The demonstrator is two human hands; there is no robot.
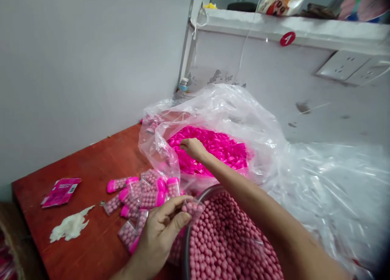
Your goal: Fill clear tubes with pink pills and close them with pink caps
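My left hand [161, 227] grips a small clear plastic container [194, 207] partly filled with pink beads, over the left rim of a dark basin [186, 247]. The basin holds a heap of matching pink beads [225, 239]. My right hand [193, 148] reaches across the basin to bright pink plastic caps [219, 146] piled in a clear plastic bag [256, 109]. Its fingers are closed, and whatever they may hold is hidden. Left of the basin lie several bead-filled containers with pink caps [149, 199], in a loose pile.
On the red-brown tabletop [100, 162] lie a pink printed packet [61, 192] and a torn white scrap [71, 226]. More clear plastic sheeting [329, 190] spreads to the right. A small bottle [183, 85] stands by the wall, beneath a white shelf [258, 22].
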